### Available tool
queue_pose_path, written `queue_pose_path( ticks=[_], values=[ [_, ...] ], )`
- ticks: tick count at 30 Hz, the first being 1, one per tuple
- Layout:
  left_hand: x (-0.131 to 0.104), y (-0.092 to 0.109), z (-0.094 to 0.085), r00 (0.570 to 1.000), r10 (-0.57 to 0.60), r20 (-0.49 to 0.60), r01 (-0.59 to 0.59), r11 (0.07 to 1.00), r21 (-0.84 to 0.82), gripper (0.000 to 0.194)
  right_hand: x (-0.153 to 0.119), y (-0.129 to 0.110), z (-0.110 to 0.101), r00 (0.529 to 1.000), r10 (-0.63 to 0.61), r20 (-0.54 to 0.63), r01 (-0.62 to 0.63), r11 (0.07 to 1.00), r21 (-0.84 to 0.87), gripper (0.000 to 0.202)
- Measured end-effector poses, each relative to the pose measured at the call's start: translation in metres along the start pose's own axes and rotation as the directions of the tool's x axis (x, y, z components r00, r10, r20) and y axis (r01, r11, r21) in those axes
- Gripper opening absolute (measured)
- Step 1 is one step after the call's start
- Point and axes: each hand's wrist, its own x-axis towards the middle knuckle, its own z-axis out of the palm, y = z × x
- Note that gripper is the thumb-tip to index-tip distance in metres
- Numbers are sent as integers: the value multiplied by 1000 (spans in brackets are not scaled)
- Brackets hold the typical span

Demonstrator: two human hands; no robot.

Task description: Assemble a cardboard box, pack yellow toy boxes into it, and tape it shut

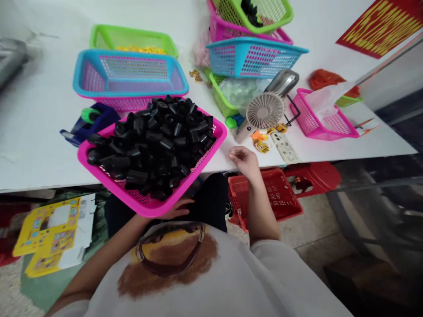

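A pink basket heaped with black cylindrical parts juts over the table's front edge, tilted toward me. My left hand is under its near edge, with some fingers showing, apart and stretched out; the rest is hidden by the basket. To the right of the basket, my right hand hovers at the table edge with its fingers curled together. Whether anything small is between those fingertips cannot be made out.
Blue basket, green basket and tape dispenser lie behind and left. Stacked baskets, a small fan, a phone and another pink basket are to the right. A red crate is below.
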Motion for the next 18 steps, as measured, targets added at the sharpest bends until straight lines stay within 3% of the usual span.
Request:
queue_pose_path(
  ticks=[1,3,5,7,9,10,11,12,13,15,16,18],
  values=[
    [5,13,8,988,41,152,-52,996,73,43,-6,1,-13,998,11,-67,-5,997,83,40],
    [15,47,26,889,143,434,-242,953,181,38,-22,-1,-42,985,24,-169,13,976,216,39],
    [24,83,47,781,292,552,-447,878,168,33,-43,-13,-70,979,25,-201,31,962,270,38],
    [30,114,70,725,505,468,-607,790,89,29,-68,-33,-93,990,31,-140,9,960,280,40],
    [36,137,88,694,699,171,-714,699,41,26,-93,-59,-109,999,48,-10,-44,958,282,42],
    [40,146,95,676,737,-12,-736,676,35,26,-104,-72,-115,996,57,65,-72,958,277,43],
    [44,153,101,666,730,-151,-735,677,31,27,-114,-84,-119,989,61,134,-96,959,267,44],
    [48,160,105,684,700,-203,-713,701,14,29,-123,-96,-122,979,63,192,-111,960,255,45],
    [53,165,108,737,656,-165,-668,744,-25,31,-130,-106,-124,970,63,236,-122,962,245,47],
    [62,171,114,851,515,104,-497,853,-162,38,-142,-122,-126,959,61,278,-129,964,234,48],
    [65,173,116,865,428,262,-374,897,-235,42,-147,-128,-126,959,61,277,-128,965,229,47],
    [67,175,121,831,289,475,-121,928,-351,47,-155,-136,-125,971,63,231,-110,975,196,44]
  ],
)
